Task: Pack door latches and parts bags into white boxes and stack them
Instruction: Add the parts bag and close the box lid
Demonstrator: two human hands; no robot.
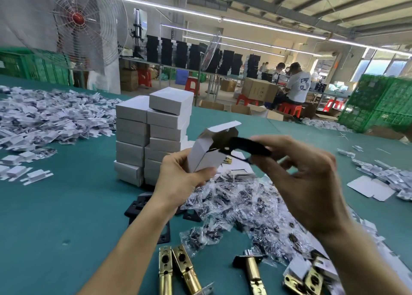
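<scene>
Centre of frame: my left hand wraps the small white cardboard box, open mouth turned right, flap up. My right hand pinches the black metal door latch by its rear end, nose at the box mouth; the view is blurred there, so it is possibly partly inside.

Latch: rigid, dense, smooth, may slip; hold it by the flat plate edges.

Box: light, thin-walled, crushes easily; grip across the folded corners.

Clear plastic parts bags lie heaped below; the stack of closed white boxes stands behind, left of centre.
</scene>
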